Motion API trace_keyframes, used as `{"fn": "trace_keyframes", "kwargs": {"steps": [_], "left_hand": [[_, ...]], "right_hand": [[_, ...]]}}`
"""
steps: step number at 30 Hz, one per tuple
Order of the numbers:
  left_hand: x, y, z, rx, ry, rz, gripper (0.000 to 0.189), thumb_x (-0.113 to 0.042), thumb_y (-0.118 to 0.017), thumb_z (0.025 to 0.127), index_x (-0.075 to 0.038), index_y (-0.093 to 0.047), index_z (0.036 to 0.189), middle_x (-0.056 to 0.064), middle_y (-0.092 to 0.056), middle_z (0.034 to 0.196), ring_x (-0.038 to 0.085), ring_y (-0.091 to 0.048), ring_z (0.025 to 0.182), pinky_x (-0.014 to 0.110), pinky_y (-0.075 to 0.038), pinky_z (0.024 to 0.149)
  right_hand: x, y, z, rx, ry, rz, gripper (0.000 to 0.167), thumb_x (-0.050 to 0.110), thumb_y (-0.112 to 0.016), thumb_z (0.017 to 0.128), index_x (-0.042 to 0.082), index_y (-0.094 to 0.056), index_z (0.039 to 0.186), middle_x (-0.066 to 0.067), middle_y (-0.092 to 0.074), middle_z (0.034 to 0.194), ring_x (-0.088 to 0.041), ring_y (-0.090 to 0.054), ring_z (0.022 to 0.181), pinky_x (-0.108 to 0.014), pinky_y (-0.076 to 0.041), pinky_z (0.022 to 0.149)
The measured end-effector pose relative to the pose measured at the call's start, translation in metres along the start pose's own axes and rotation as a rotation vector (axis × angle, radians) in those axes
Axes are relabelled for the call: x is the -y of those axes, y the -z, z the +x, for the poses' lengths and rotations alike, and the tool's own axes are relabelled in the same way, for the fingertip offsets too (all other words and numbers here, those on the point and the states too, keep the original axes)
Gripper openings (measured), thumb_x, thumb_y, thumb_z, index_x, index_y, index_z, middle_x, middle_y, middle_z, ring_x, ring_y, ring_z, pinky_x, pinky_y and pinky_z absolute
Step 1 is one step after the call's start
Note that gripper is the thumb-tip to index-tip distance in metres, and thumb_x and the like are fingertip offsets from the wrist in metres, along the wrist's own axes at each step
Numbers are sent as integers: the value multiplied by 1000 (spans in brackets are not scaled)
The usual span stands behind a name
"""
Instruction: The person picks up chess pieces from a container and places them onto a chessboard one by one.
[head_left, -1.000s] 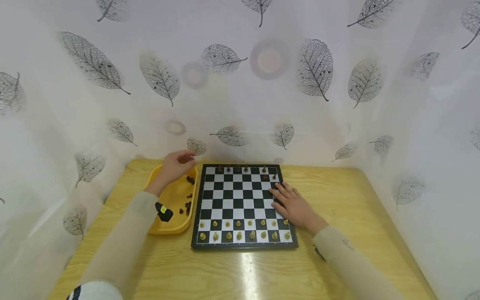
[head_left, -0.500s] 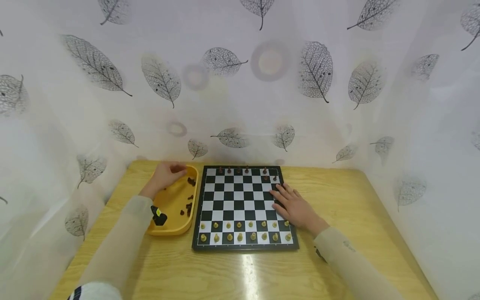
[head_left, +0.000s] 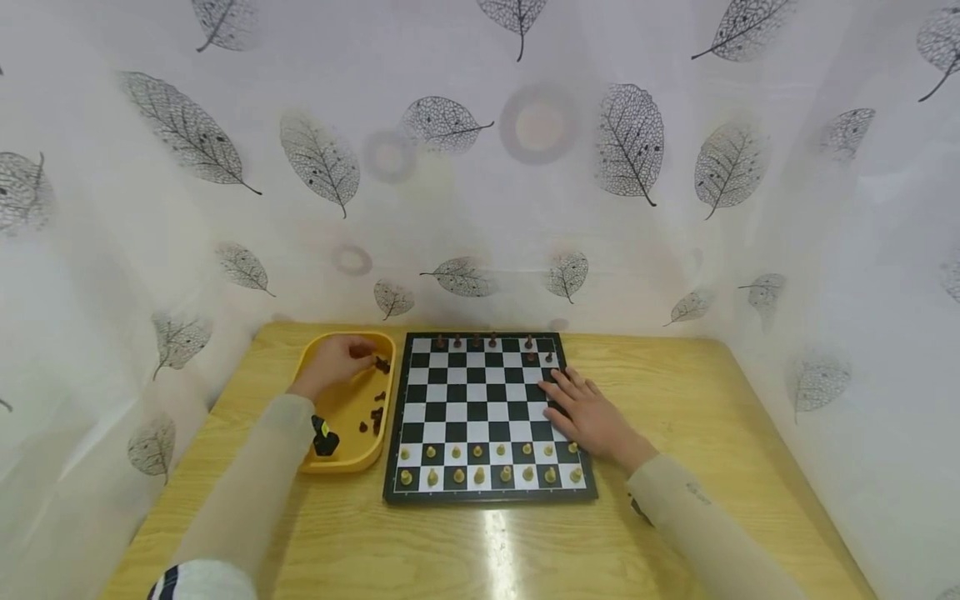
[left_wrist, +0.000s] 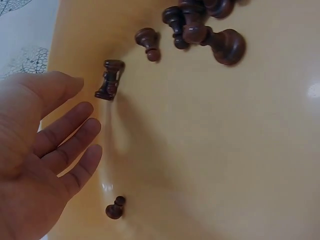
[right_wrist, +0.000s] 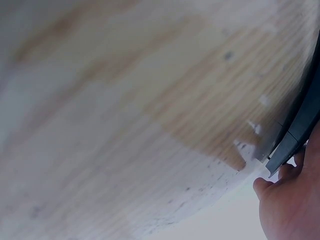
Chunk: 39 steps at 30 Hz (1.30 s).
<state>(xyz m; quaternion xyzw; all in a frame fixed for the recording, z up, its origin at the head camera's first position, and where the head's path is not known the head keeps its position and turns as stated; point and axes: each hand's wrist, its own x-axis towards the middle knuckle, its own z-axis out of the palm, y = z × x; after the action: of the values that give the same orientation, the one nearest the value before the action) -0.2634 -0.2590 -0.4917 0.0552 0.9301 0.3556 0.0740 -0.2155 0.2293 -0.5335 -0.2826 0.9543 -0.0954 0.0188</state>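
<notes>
While the chessboard lies unmoved, the yellow plastic tray to its left now has the left hand lowered inside, thumb and fingers apart: apparently reaching, no grasp made. Half a second earlier its fingertips hung nearer the far rim; the right hand rests straight-fingered on the board's right edge, as then. Dark chess pieces lie just beside the left fingertips.

A yellowish wood-grained desk is being streaked by a bright reflection and enclosed behind and on both sides by white sheeting printed with dark veined leaves and faint circles.
</notes>
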Motion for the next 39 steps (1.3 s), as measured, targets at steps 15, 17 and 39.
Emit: {"fn": "trace_keyframes", "kwargs": {"steps": [15,17,39], "left_hand": [[2,-12,7,16,-61,90,28,-9,-62,103,0,-73,127,20,-74,125,34,-67,113,56,-53,108],[0,-12,7,19,-55,93,27,-10,-60,104,0,-73,127,20,-74,126,34,-68,114,56,-53,108],[2,-11,7,0,-20,200,25,-4,-62,101,5,-72,122,25,-73,122,38,-67,111,55,-55,103]], "right_hand": [[2,-1,-1,-3,-3,14,64,56,-38,111,23,-37,165,-11,-28,174,-41,-18,163,-64,-24,128],[2,0,-1,-3,-3,13,64,56,-38,111,23,-37,165,-11,-28,174,-41,-19,162,-64,-24,128],[1,1,1,0,-10,18,63,55,-38,111,23,-37,165,-12,-29,174,-42,-19,162,-63,-24,128]]}}
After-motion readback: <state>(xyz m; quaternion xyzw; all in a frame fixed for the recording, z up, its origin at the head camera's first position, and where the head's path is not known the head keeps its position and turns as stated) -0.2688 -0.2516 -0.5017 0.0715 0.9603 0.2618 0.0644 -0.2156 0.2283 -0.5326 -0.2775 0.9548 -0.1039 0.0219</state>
